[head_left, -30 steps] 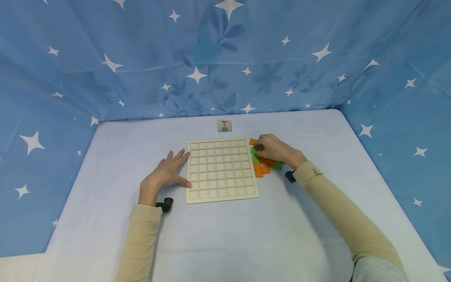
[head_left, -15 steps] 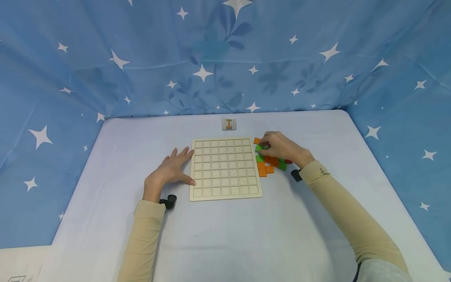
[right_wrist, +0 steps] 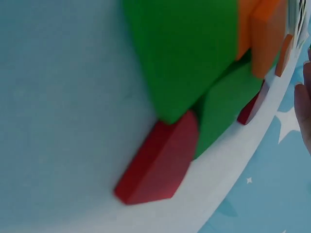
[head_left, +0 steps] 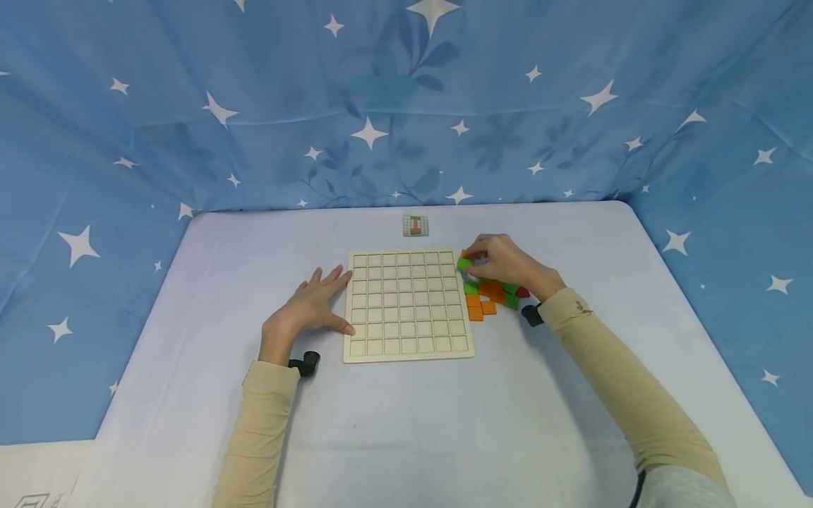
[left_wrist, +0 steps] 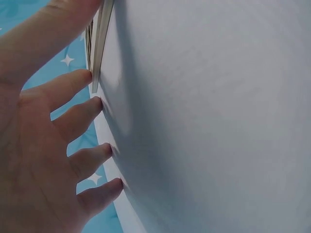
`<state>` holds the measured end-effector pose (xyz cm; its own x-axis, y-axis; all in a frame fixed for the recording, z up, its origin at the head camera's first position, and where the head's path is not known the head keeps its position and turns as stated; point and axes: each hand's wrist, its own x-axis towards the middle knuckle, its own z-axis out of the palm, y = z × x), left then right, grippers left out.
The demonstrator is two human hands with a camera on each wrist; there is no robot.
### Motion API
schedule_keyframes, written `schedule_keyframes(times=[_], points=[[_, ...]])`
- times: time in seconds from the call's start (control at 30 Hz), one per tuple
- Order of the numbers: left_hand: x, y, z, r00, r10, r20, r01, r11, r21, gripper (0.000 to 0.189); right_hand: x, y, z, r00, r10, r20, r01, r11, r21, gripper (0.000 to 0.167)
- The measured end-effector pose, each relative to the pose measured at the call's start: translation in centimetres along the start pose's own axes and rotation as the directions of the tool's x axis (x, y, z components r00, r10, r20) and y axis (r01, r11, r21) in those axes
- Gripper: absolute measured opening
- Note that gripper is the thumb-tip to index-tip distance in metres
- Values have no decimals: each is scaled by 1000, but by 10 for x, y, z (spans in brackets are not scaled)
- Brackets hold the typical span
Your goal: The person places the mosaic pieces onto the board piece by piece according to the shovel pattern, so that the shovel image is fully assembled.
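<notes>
A pale wooden grid board (head_left: 409, 305) lies flat on the table, its squares bare. My left hand (head_left: 309, 305) is spread along its left side, with thumb and index finger touching the rim; in the left wrist view the fingers (left_wrist: 80, 121) are straight beside the board's edge (left_wrist: 100, 53). Just off the board's upper right corner, my right hand (head_left: 506, 259) pinches a green tile (head_left: 464, 264) between thumb and fingers. Below it lies a pile of orange tiles (head_left: 473, 305), green tiles (head_left: 511, 300) and a red piece (head_left: 523, 291). Only a sliver of that hand shows in the right wrist view.
A small patterned card (head_left: 416, 226) lies behind the board. White cloth (head_left: 406, 423) covers the table, and a blue star-printed curtain (head_left: 381, 106) hangs around its back and sides. The right wrist view shows red pieces (right_wrist: 158, 165) beside green and orange ones.
My right hand has moved the green tile slightly up and toward the board, now covering most of the orange tile behind. My left hand stays at the board's edge. The head view has shifted a little.
</notes>
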<state>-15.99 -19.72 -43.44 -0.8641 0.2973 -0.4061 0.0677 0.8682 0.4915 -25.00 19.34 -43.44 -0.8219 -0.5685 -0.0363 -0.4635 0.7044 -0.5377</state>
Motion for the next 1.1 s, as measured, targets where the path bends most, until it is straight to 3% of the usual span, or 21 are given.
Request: schedule_keyframes(times=[0.5,1.1], points=[[-1,1,-1,1000,5,-1,-5,1000,3,118,24,-12,4,999,-34,-4,34,996,85,26],[0,-1,0,1000,6,-6,-6,1000,-25,118,56,-23,13,990,-116,81,114,993,25,24]])
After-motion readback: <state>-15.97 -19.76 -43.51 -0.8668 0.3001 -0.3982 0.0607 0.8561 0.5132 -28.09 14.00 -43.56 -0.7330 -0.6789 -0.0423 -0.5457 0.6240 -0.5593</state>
